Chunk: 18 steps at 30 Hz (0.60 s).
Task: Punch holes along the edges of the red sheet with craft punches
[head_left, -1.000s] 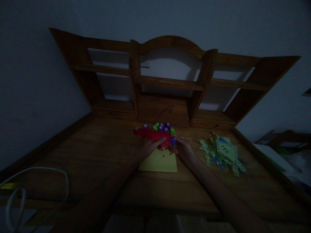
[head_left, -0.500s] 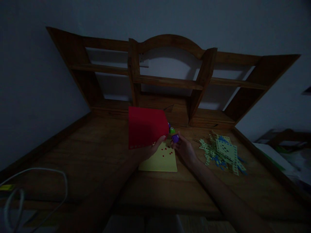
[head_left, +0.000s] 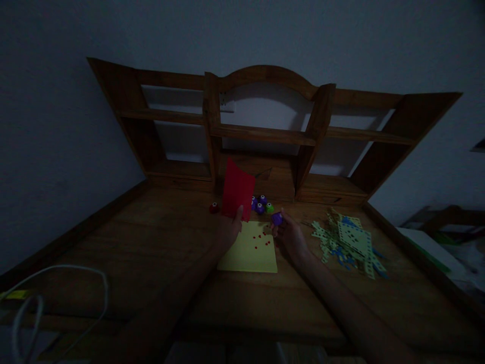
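My left hand (head_left: 229, 230) pinches a sheet of red paper (head_left: 238, 191) by its lower right corner and holds it raised and tilted above the desk. Between the fingers of my right hand (head_left: 291, 235) is a small purple craft punch (head_left: 277, 218), apart from the red paper. Below and between both hands lies a sheet of yellow paper (head_left: 246, 258), with several tiny red paper cut-outs (head_left: 259, 236) scattered on its upper right part. Behind it stand several purple punches (head_left: 259, 208), a green punch (head_left: 269, 208) and a red punch (head_left: 214, 207).
Punched yellow-green sheets (head_left: 354, 238) and strips, with blue scraps (head_left: 343, 257), are heaped on the desk at the right. A wooden shelf unit (head_left: 263, 134) rises along the back. A white cable (head_left: 76, 267) loops at the lower left.
The red paper has turned from nearly face-on to a narrower, steeper angle, uncovering the purple punches and the red punch behind. My right hand still holds its punch.
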### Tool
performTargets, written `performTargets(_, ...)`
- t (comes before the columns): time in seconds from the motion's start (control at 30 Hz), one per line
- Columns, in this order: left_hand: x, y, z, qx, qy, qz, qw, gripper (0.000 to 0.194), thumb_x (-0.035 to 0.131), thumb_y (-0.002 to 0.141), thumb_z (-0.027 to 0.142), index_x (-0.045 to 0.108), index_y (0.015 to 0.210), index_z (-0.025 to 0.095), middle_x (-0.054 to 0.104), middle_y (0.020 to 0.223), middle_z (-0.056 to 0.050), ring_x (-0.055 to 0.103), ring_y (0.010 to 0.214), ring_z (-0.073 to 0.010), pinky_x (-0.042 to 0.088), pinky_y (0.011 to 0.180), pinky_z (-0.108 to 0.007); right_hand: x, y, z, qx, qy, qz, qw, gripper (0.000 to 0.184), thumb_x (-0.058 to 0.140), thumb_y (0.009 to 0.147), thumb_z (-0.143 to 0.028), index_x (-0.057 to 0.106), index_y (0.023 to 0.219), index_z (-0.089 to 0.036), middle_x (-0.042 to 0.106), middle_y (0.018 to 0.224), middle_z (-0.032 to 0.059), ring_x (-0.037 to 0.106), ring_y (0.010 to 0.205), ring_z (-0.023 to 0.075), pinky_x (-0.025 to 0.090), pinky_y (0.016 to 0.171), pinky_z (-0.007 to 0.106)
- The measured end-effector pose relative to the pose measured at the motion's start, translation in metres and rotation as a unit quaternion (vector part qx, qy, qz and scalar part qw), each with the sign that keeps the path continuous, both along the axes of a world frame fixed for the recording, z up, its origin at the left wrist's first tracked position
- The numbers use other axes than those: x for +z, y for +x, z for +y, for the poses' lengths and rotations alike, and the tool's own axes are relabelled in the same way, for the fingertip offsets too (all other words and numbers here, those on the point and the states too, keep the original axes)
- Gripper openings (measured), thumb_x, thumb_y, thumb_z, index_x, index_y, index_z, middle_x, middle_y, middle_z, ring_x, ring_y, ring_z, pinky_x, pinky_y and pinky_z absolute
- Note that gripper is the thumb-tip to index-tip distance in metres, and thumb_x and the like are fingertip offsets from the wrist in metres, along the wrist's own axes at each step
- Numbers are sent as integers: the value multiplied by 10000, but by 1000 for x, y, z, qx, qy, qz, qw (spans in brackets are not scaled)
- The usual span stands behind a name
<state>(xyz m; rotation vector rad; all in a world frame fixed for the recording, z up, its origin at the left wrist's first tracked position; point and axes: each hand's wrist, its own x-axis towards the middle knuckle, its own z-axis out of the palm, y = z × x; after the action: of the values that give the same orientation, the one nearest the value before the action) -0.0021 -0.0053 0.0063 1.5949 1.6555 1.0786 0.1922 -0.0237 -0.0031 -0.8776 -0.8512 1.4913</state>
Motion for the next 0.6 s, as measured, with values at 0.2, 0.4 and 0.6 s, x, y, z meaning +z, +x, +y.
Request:
performTargets(0.2, -4, 5, 5, -104, -59, -119, 986, 697, 248, 839, 724, 499, 448, 204, 504, 452, -24, 527, 505, -152, 454, 680, -289, -2, 3, 6, -14, -37, 34, 999, 381, 542, 843, -529, 633, 752, -171, 632, 604, 51, 529, 484, 137, 394, 474, 235)
performTargets(0.4, -11, 9, 7, -122, -79, -128, 981, 645, 271, 862, 679, 561, 532, 206, 565, 507, -23, 584, 592, -177, 479, 714, -318, -2, 3, 3, -13, -59, 38, 997, 413, 492, 872, -532, 658, 839, -156, 613, 560, 46, 477, 435, 126, 353, 425, 223)
performTargets(0.6, -2, 13, 1, -105, -73, -126, 984, 614, 296, 890, 636, 601, 589, 196, 582, 516, -24, 588, 586, -171, 485, 686, -309, -3, 3, 2, 7, -54, 47, 997, 427, 538, 846, -572, 652, 813, -162, 616, 578, 40, 480, 446, 116, 367, 430, 221)
